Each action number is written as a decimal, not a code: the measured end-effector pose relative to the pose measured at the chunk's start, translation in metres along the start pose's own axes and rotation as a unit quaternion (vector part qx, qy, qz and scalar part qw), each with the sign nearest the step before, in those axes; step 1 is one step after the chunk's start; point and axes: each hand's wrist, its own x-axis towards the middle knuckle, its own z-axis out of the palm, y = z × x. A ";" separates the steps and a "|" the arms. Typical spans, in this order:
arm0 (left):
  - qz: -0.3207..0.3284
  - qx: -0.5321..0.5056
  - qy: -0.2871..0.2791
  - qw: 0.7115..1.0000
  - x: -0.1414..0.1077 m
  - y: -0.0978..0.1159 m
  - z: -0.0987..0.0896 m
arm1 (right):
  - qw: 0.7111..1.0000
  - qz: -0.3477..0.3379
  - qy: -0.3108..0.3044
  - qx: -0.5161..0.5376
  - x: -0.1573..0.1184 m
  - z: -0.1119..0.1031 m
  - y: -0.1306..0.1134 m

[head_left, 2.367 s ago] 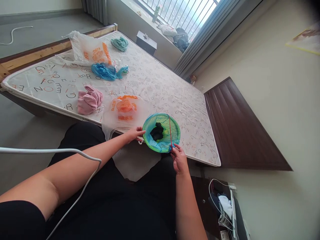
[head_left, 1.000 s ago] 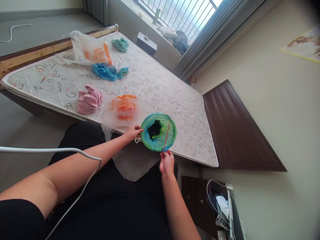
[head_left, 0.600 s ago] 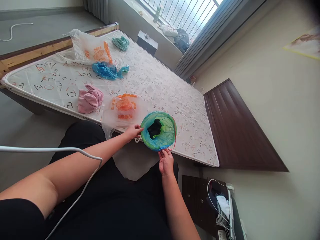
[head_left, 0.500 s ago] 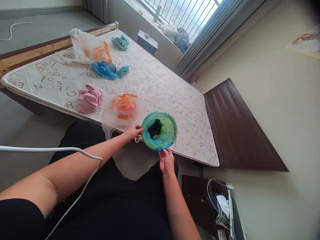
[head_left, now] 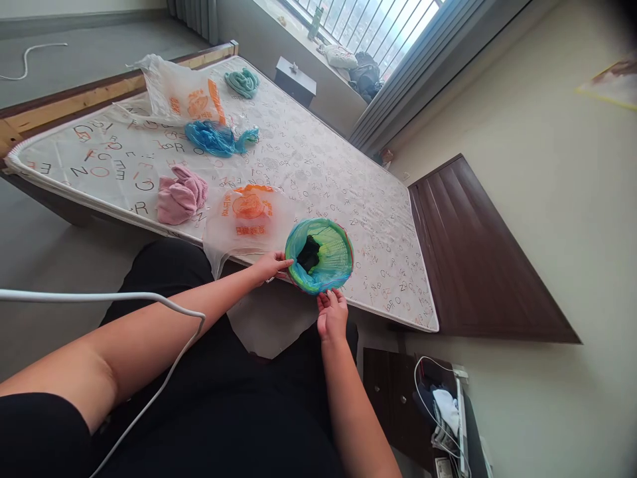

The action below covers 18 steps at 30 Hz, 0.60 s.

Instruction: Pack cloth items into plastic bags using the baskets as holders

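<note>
A green mesh trash bin (head_left: 338, 242) tips its open mouth towards me at the bed's near edge. A thin blue plastic bag (head_left: 311, 275) lines it and folds over the rim, with a red drawstring (head_left: 353, 252) along the right side. Something black (head_left: 308, 253) shows deep inside. At the left of the rim, my left hand (head_left: 271, 265) grips bin and liner between thumb and fingers. My right hand (head_left: 332, 315) is palm up below, its fingertips closed on the lower rim and the bag's edge. What the fingertips pinch exactly is partly hidden.
A white plastic bag with orange print (head_left: 243, 222), a pink cloth (head_left: 182, 196), a crumpled blue bag (head_left: 212, 138), another white bag (head_left: 174, 89) and a green cloth (head_left: 242, 83) lie on the mattress (head_left: 388, 265). A white cable (head_left: 169, 305) crosses before my left arm.
The red drawstring, which hung loose off the right side, now lies close along the rim. The bin's mouth and my left hand have shifted slightly right; my right fingers moved up slightly.
</note>
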 end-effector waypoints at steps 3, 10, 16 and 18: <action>-0.025 0.000 0.005 1.000 -0.001 0.004 -0.001 | 0.999 0.027 0.024 -0.034 0.001 -0.004 0.002; -0.042 0.018 -0.004 0.999 -0.002 0.006 0.004 | 0.986 -0.042 -0.005 -0.162 0.004 -0.012 0.013; -0.083 0.039 -0.054 0.994 -0.004 0.010 0.002 | 0.978 -0.103 0.076 -0.163 0.055 -0.023 -0.018; -0.078 0.058 -0.080 0.992 -0.005 0.010 0.001 | 0.974 -0.122 0.097 -0.164 0.077 -0.025 -0.038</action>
